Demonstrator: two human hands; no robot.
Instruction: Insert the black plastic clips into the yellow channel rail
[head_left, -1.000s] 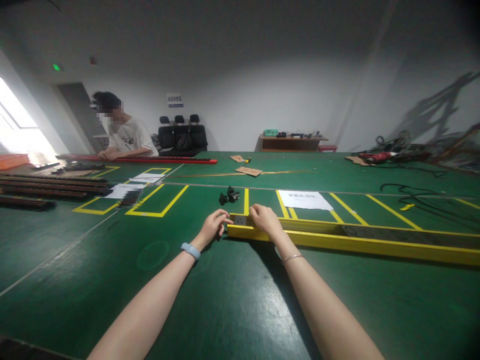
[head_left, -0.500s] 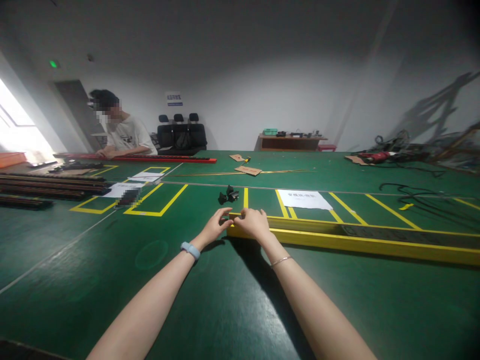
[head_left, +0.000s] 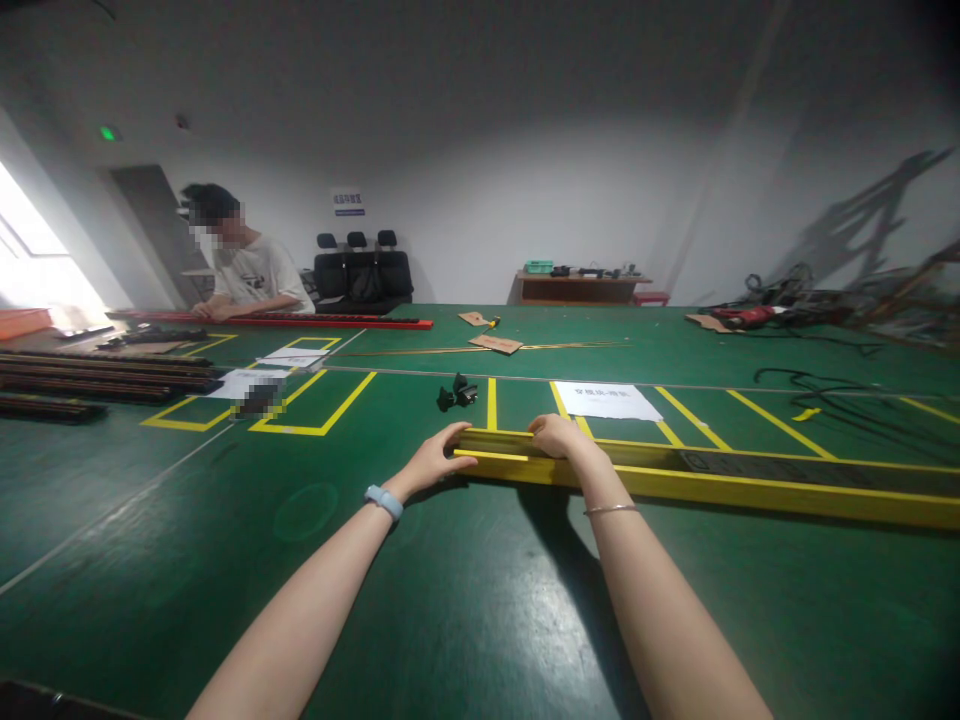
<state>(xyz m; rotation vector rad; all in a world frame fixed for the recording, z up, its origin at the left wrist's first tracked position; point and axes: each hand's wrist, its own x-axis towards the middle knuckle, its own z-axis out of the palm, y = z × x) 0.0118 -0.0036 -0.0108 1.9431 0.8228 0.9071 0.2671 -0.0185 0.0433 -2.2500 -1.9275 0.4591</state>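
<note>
A long yellow channel rail point(head_left: 675, 490) lies across the green table and runs out of view to the right. Around its near left end, my left hand point(head_left: 435, 458) is closed, with fingers on the far wall and thumb on the near wall. My right hand point(head_left: 561, 437) is curled over the channel further right, its fingertips reaching down between the walls. What those fingers hold, if anything, is hidden. Dark blocks point(head_left: 750, 466) sit inside the channel toward the right. Several small black parts point(head_left: 457, 392) lie behind the rail's left end.
A paper sign point(head_left: 609, 401) lies among yellow tape lines behind the rail. Dark strips point(head_left: 105, 372) are stacked at left. A person point(head_left: 251, 265) leans over a red rail point(head_left: 360, 321) at the far side. Black cables point(head_left: 847, 395) and a red power tool point(head_left: 750, 318) lie at right.
My right hand has moved right along the channel, away from the rail's left end. My left hand has stayed at that end, now with the thumb against the near wall.
</note>
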